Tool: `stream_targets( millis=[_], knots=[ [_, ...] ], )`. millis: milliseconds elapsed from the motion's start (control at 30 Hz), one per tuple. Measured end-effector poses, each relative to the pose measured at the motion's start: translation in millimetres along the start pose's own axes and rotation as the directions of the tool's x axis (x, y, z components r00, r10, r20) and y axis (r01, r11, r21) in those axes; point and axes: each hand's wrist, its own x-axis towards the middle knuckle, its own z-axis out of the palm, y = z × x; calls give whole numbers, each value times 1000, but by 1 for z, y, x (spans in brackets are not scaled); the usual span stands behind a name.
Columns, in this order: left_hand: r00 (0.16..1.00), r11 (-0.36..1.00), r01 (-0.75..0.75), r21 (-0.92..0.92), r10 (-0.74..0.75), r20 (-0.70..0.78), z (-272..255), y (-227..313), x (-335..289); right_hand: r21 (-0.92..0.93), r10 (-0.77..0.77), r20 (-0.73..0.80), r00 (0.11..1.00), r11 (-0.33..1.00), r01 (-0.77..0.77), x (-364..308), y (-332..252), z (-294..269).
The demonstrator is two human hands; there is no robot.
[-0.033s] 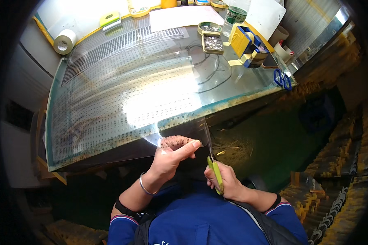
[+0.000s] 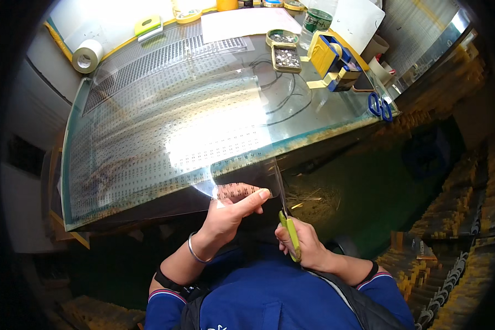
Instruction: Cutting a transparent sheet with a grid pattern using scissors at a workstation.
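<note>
My left hand (image 2: 231,217) pinches the near right corner of a clear plastic film sheet (image 2: 143,159) printed with rows of small dark marks. Most of that sheet lies on the glass tabletop, and its near right part hangs past the front edge. In my right hand (image 2: 308,245) is a pair of scissors (image 2: 290,234) with yellow-green handles. Their blades point away from me and stand along the sheet's right edge, just right of my left fingertips. Whether the film sits between the blades I cannot tell. Strong glare hides part of the sheet.
On the glass table (image 2: 324,124) are blue-handled scissors (image 2: 379,107), a tape dispenser (image 2: 335,60), a tin of small shiny pieces (image 2: 286,58) and a bottle (image 2: 317,22). A tape roll (image 2: 88,56), patterned sheets (image 2: 170,52) and white paper (image 2: 247,25) lie farther back.
</note>
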Motion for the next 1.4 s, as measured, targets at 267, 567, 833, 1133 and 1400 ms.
stream_targets(
  millis=[267, 567, 833, 1133, 1400],
  knots=[
    [1000, 1000, 22, -15, -22, -22, 3, -1, -1, -55, 74, -29, 997, 996, -75, 0, -11, -2],
    [996, 996, 87, -34, -86, 29, 5, -8, -10, -50, 2, -71, 997, 999, -5, 8, -3, 0],
    [996, 996, 90, -26, -89, 20, 8, -7, -14, -47, 144, -28, 989, 988, -145, 5, -16, -2],
    [985, 993, 117, -6, -115, 129, 9, -10, -21, -96, -50, -47, 998, 994, 45, 10, -4, -6],
    [989, 996, 90, 8, -91, 113, 12, -12, -25, 12, 78, -48, 996, 997, -77, 8, -10, -7]
  ],
)
